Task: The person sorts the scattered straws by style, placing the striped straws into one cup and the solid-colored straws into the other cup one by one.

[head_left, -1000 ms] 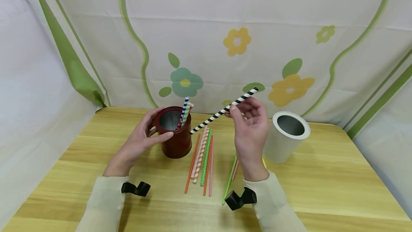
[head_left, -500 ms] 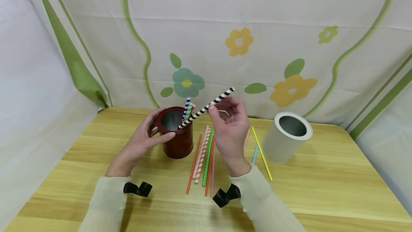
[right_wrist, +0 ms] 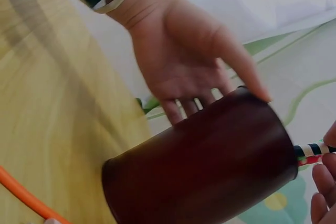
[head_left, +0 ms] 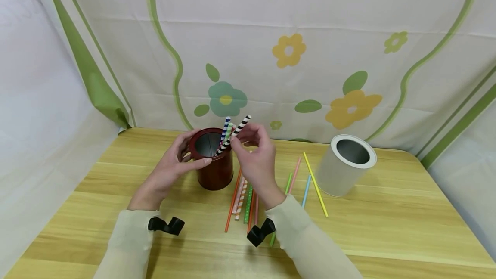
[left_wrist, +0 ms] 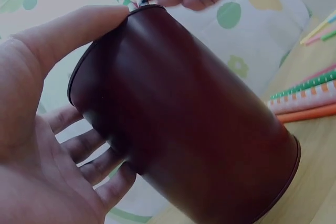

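A dark red can point(head_left: 215, 175) stands upright on the wooden table, and my left hand point(head_left: 170, 167) holds it at the upper left, thumb at the rim and fingers round the far side. Between thumb and fingers, my right hand point(head_left: 255, 158) pinches a black-and-white striped paper straw point(head_left: 243, 125). That straw leans, its lower end inside the can's mouth. Beside it in the can are a blue-and-white striped straw point(head_left: 224, 128), a pale green striped straw point(head_left: 229, 129) and a partly hidden red-patterned one. The left wrist view shows the can point(left_wrist: 184, 114) close up.
Below my right hand lie several loose straws, among them an orange-striped straw point(head_left: 241, 203) and a green dotted straw point(head_left: 248, 212). Farther right are a yellow straw point(head_left: 315, 184), a blue straw point(head_left: 306, 190) and a white can point(head_left: 335, 175). A flowered curtain point(head_left: 248, 55) hangs behind.
My right hand has moved left with the black-and-white straw, bringing its lower end from outside the dark red can into the mouth and tilting it steeper. My left hand stays on the can.
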Demonstrator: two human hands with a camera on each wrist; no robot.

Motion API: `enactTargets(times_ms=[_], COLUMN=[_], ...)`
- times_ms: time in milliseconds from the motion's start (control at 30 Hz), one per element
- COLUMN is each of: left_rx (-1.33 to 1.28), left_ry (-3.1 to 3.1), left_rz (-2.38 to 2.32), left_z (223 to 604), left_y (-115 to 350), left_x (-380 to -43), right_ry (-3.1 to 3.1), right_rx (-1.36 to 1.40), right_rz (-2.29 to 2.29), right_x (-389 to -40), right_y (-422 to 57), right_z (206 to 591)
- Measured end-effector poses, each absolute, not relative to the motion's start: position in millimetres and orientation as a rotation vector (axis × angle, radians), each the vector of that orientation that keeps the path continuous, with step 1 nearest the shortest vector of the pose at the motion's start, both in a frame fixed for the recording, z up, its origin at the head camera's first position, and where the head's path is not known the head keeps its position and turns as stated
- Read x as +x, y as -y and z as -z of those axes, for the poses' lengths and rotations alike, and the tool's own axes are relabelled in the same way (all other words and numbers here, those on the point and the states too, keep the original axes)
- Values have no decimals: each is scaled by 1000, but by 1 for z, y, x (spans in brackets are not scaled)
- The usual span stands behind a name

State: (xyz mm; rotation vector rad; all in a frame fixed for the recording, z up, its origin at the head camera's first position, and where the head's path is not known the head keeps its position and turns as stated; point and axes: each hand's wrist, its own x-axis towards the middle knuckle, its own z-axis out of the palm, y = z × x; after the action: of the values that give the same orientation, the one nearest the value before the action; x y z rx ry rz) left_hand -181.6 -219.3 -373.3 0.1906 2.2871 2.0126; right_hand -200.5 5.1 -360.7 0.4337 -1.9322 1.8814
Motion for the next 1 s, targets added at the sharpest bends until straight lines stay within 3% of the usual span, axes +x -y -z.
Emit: enactTargets(times_ms=[1000], left_rx=[120], left_ry=[-2176], left_rz=[-2071], left_z=[366], left_y=[218], left_x=[-182], right_ry=[2121], right_rx=[378], right_rz=[-1876], right_x=[-199], right_y=[-1], right_z=[374])
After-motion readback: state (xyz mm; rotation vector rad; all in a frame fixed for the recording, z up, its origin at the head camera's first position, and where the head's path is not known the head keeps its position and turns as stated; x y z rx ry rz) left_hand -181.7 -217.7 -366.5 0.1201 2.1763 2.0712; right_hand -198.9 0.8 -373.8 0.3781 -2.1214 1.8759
